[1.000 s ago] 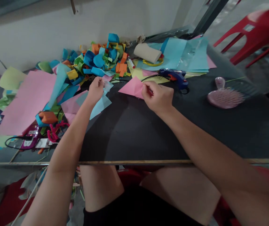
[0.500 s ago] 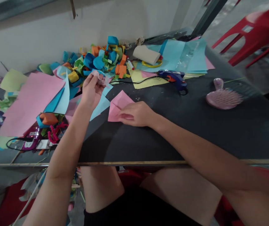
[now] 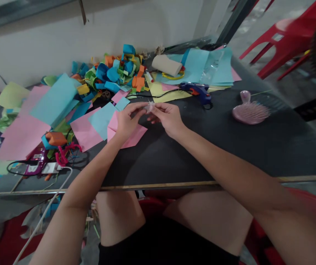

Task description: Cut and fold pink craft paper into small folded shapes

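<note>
Both hands meet above the dark table. My left hand [image 3: 129, 118] pinches one side of a small, whitish, see-through crumpled piece [image 3: 150, 106], possibly plastic film. On its other side, the thumb and fingers of my right hand [image 3: 170, 118] grip it too. Below and partly behind the left hand lies a folded pink paper [image 3: 136, 137] on the table. Left of that, a light blue sheet [image 3: 102, 119] overlaps a flat pink sheet [image 3: 84, 130].
A heap of coloured paper pieces [image 3: 113, 73] lies by the wall. Toward the back right are a blue glue gun [image 3: 198, 92] with its cord, a beige roll [image 3: 167, 64] and blue sheets [image 3: 196, 66]. A pink hairbrush [image 3: 249, 112] rests at right, a purple device [image 3: 38, 162] at left.
My right hand has let go of the folded pink paper and joined my left hand at the whitish piece. My left hand has moved right and nearer. Blue sheets at left now lie flatter.
</note>
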The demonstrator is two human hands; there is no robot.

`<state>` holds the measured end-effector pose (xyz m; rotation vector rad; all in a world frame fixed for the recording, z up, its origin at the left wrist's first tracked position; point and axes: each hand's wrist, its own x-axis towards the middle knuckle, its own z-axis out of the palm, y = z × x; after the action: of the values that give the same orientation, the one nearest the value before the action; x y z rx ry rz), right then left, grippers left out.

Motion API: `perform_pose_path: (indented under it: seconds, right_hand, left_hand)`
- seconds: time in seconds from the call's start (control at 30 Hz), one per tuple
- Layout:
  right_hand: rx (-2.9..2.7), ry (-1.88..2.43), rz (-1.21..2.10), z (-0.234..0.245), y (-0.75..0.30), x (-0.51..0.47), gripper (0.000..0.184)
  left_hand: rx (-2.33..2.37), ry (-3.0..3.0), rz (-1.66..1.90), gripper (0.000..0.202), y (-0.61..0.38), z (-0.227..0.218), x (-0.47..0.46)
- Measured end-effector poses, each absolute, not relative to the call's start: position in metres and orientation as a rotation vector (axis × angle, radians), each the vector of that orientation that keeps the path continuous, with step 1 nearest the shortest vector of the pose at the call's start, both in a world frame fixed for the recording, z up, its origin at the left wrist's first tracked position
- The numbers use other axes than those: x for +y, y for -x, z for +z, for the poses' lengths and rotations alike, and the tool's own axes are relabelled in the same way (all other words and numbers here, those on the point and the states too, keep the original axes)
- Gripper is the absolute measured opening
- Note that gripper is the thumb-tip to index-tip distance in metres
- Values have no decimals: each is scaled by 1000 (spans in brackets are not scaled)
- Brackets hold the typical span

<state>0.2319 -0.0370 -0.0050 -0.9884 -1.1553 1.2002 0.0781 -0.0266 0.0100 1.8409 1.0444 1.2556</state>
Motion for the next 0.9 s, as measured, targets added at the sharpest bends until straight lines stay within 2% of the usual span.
perform_pose_path:
  seconds: [0.13, 0.23, 0.33, 0.4, 0.57, 0.77, 0.9]
  right_hand:
    - [-1201, 934, 1295, -3, -232, -38, 37]
    - [-1259, 911, 1334, -1, -230, -41, 41]
    - [-1280, 1009, 1145, -3, -228, -42, 50]
    - [-1339, 1072, 919, -4, -230, -42, 49]
    - [-1750, 979, 505, -1, -238, -43, 18]
    - [-1833, 960, 501, 3, -248, -41, 30]
    - [-2089, 1042, 523, 0, -249, -39, 31]
  left_hand:
    - [1150, -2210, 1199, 19, -63, 7, -24]
    - [1254, -2245, 1229, 18, -59, 1, -19]
    - [1264, -2164, 1244, 11, -61, -2, -17]
    - [1204, -2055, 1217, 11, -64, -2, -18]
    - [955, -1682, 1060, 38, -66, -3, -20]
    - [758, -1573, 968, 40, -64, -4, -16]
    - [780, -1517, 1077, 52, -67, -3, -17]
